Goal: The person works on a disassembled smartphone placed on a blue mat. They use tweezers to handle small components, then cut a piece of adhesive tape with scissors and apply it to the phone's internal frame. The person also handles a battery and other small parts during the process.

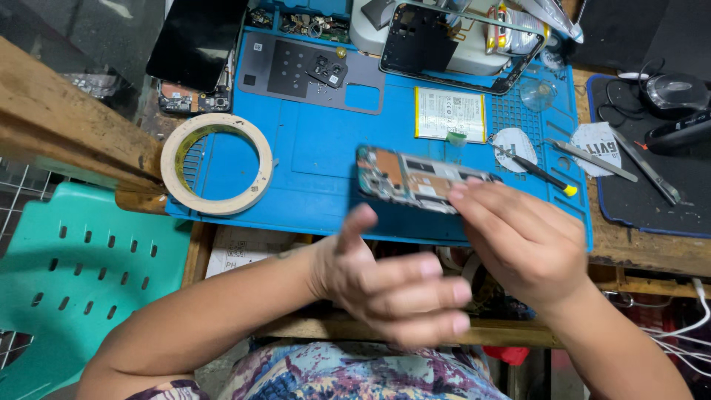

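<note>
Hands over a blue repair mat (318, 148), seen from the head cam. We see the right hand (522, 241) pinching an opened phone body (418, 179) w/ its fingertips (461, 191) on the near right end; the exposed board w/ copper and silver parts faces up, and the phone juts left from the fingers, tilted, above the mat's front edge. Fingers there are curled and gripping.

The left hand (392, 285) holds nothing: fingers stretched out flat, pointing right, thumb raised toward the underside of the phone. It's blurred, so we can't tell whether the thumb tip touches the phone. It sits just below and left of the right hand's knuckles.

Beyond the fingertips, farther up the mat, lies a flat white battery (450, 113). To the right of the right hand's fingers, a yellow-tipped tool (544, 174) lies near two round white pads; tweezers (592, 159) sit further right. Well left of the left thumb rests a roll of cream tape (217, 164) at the mat's corner. At the far side are a grey back cover (311, 74) w/ a camera module, a black phone frame (444, 41) and a dark screen panel (196, 41). A black mouse (670, 92) sits at the far right; a teal plastic chair (81, 274) stands left of the left forearm.
</note>
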